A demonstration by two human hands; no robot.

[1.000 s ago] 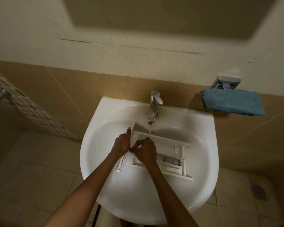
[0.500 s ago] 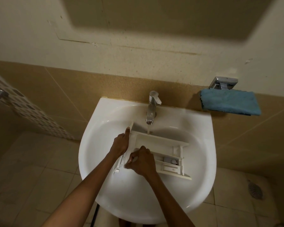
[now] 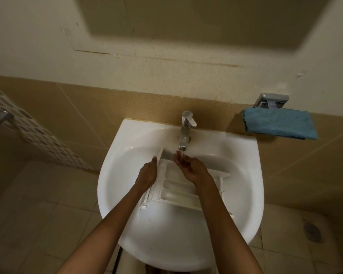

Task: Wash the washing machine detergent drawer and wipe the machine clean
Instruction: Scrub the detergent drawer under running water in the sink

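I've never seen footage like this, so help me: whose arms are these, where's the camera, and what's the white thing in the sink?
No machine here: these are a person's own arms, filmed by one camera worn on their head, looking down. The white sink holds a plastic detergent drawer from a washing machine. The left hand holds the drawer's end panel; the right hand, cupped and holding nothing, catches water running from the tap. A blue cloth lies on a wall holder to the right.
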